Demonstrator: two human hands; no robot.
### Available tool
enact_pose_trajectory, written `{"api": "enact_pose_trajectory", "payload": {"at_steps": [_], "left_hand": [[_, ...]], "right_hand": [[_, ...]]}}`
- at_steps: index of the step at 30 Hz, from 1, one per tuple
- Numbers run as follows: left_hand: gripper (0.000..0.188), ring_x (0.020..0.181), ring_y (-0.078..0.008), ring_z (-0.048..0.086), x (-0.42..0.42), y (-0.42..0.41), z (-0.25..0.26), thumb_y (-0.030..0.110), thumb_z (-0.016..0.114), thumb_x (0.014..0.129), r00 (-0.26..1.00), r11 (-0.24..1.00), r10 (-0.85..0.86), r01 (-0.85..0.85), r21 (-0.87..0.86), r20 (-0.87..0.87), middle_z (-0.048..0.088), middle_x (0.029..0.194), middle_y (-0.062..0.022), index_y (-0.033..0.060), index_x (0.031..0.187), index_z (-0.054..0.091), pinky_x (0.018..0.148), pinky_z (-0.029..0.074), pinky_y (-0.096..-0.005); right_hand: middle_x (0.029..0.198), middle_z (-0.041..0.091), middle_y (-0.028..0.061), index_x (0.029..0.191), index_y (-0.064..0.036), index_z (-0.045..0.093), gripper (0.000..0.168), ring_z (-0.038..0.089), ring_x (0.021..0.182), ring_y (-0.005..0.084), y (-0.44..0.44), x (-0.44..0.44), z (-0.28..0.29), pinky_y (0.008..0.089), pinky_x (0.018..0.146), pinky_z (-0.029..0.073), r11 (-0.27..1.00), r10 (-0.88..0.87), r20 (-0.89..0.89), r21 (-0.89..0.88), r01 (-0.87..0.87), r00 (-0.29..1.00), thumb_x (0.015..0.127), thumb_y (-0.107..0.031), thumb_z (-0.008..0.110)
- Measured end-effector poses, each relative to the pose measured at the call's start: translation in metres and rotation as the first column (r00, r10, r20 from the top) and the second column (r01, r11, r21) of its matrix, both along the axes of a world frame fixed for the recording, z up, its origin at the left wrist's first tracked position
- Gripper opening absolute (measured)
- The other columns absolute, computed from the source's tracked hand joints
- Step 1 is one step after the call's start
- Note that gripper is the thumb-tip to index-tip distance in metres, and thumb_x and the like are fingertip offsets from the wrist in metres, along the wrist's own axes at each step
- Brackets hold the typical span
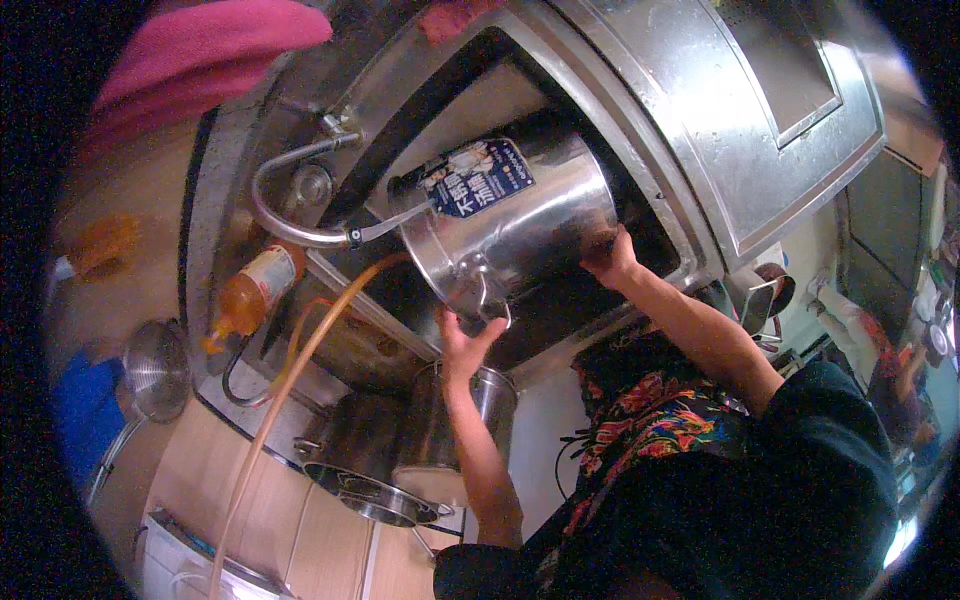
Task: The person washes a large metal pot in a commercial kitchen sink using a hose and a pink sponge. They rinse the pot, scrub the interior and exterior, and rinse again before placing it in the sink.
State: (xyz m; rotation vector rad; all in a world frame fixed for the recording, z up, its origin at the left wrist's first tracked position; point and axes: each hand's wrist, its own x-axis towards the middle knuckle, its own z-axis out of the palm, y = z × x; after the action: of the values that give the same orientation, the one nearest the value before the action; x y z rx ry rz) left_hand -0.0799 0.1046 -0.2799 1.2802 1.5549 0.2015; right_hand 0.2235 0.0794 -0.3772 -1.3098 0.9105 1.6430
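A shiny stainless-steel stockpot [532,214] with a dark printed label lies tilted on its side over the sink basin [510,90]. My left hand [465,341] holds its near edge beside the wire loop handle [491,300], thumb and fingers spread around it. Toward the pot's other end, my right hand [615,259] supports the lower side; some of its fingers are in shadow. From the curved faucet [300,236], a stream of water [394,221] runs onto the pot near its left rim. The inside of the pot is hidden.
An orange pump bottle [259,289] lies left of the sink. An orange hose [300,364] crosses the sink's near side. Two more metal pots [367,450] [491,405] stand close to my left forearm. A stainless counter [660,67] adjoins the sink; pink cloth [217,52] shows top left.
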Motion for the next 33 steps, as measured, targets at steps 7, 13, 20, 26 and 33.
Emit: {"api": "enact_pose_trajectory", "payload": {"at_steps": [7, 13, 20, 26, 33], "left_hand": [[0.054, 0.11, -0.0218, 0.054, 0.008, 0.135, -0.032, 0.038, 0.057, 0.094, 0.527, 0.506, 0.846, -0.748, -0.429, 0.08, 0.055, 0.124, -0.0124, -0.0046, 0.126, 0.052, 0.092, 0.043, -0.0351], [0.052, 0.117, -0.0232, 0.051, -0.093, 0.172, -0.137, 0.035, 0.056, 0.095, 0.772, 0.743, 0.633, -0.628, -0.232, -0.062, 0.053, 0.13, -0.012, 0.0008, 0.134, 0.047, 0.093, 0.044, -0.0426], [0.052, 0.084, -0.0439, 0.064, -0.003, 0.203, -0.132, 0.034, 0.04, 0.099, 0.822, 0.952, 0.251, -0.306, -0.023, -0.511, 0.066, 0.084, -0.0274, -0.0113, 0.092, 0.064, 0.075, 0.049, -0.0464], [0.061, 0.08, -0.049, 0.06, 0.072, 0.193, -0.044, 0.044, 0.042, 0.098, 0.819, 0.98, 0.198, -0.162, 0.114, -0.539, 0.063, 0.081, -0.0313, -0.01, 0.08, 0.065, 0.07, 0.044, -0.0531], [0.049, 0.071, -0.0402, 0.062, 0.03, 0.112, -0.05, 0.038, 0.049, 0.097, 0.892, 0.89, 0.343, -0.208, 0.406, -0.294, 0.065, 0.076, -0.0247, -0.0061, 0.085, 0.067, 0.061, 0.044, -0.0461]], "right_hand": [[0.074, 0.056, 0.0003, 0.087, -0.015, 0.056, 0.026, 0.052, 0.065, 0.0163, -0.03, 0.011, -0.077, 0.0312, 0.064, 0.045, 0.918, -0.239, -0.22, 0.266, 0.294, 0.946, 0.094, -0.031, 0.038], [0.078, 0.058, 0.0007, 0.086, -0.015, 0.059, 0.02, 0.055, 0.07, 0.0165, -0.023, 0.007, -0.092, 0.0332, 0.067, 0.046, 0.982, -0.184, -0.143, 0.013, 0.187, 0.973, 0.094, -0.026, 0.044], [0.11, 0.066, 0.0084, 0.111, -0.007, 0.063, 0.03, 0.063, 0.099, 0.0236, -0.062, 0.033, -0.156, 0.038, 0.09, 0.049, 0.949, 0.069, -0.163, 0.315, -0.014, 0.984, 0.095, -0.026, 0.046], [0.104, 0.067, 0.0094, 0.11, -0.002, 0.064, 0.029, 0.062, 0.095, 0.0236, -0.034, 0.016, -0.124, 0.0386, 0.085, 0.052, 0.931, 0.024, -0.251, 0.357, 0.07, 0.968, 0.094, -0.023, 0.053], [0.11, 0.066, 0.0096, 0.114, -0.002, 0.063, 0.038, 0.061, 0.098, 0.0219, -0.02, -0.008, -0.102, 0.0366, 0.085, 0.051, 0.813, 0.222, 0.023, 0.547, -0.198, 0.975, 0.092, -0.032, 0.055]]}}
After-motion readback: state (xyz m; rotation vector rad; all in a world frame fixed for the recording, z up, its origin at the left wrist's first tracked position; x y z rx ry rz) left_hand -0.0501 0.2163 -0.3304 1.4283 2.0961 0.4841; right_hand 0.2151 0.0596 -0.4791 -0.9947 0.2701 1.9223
